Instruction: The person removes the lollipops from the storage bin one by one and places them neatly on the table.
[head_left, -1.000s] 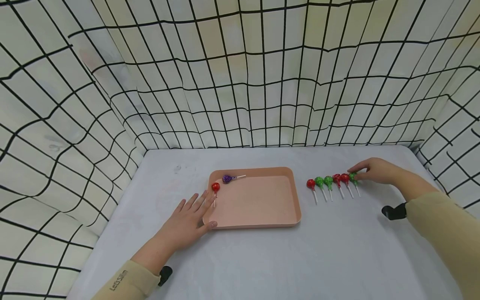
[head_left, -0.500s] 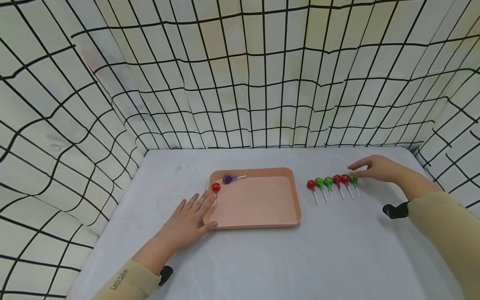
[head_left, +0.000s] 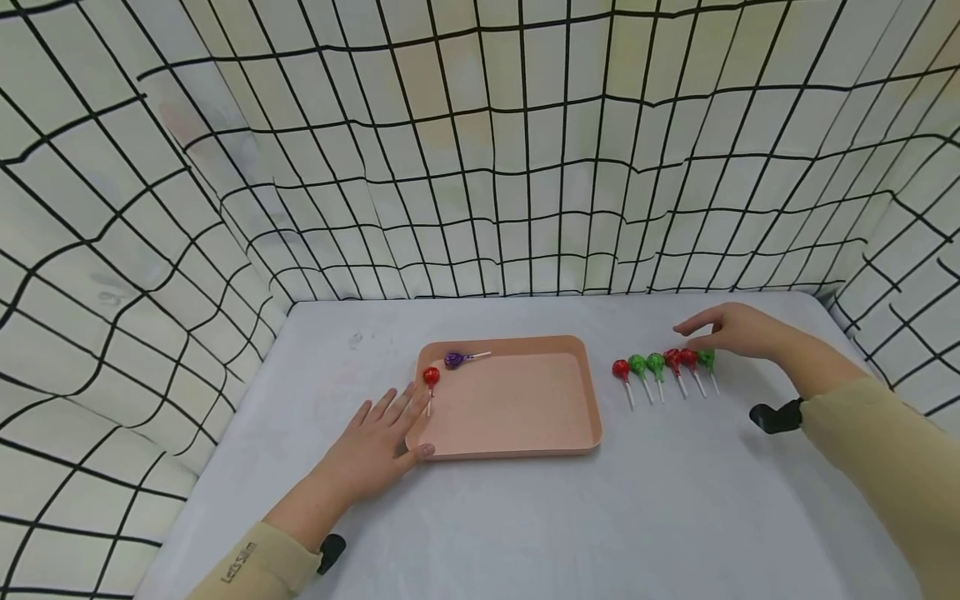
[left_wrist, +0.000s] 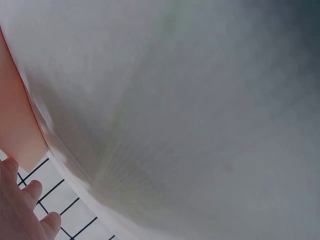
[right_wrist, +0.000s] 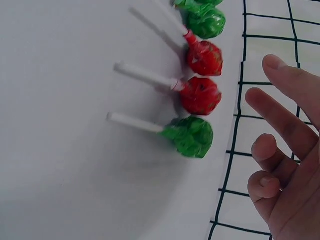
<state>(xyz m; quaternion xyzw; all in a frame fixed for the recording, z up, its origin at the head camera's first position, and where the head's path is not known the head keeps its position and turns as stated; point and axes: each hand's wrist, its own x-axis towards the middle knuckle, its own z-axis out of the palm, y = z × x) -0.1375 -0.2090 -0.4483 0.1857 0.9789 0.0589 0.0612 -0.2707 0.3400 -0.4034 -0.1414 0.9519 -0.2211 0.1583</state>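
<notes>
My left hand rests on the left rim of a pink tray, its fingers spread. In that tray lie a purple lollipop and a red lollipop, whose stick is partly behind my fingers. My right hand hovers behind the right end of a row of several red and green lollipops and holds nothing. Nearest to it are the end green lollipop and two red ones beside it. The right wrist view shows the fingers loosely bent and apart from the candies. All sticks in the row point towards me.
A white cloth covers the table. Behind and at both sides stand white walls with a black grid. The left wrist view shows mostly white surface, part of the tray and some fingertips.
My right hand has risen off the end green lollipop and shifted slightly left and back. The left hand, the tray and the lollipops stay where they were.
</notes>
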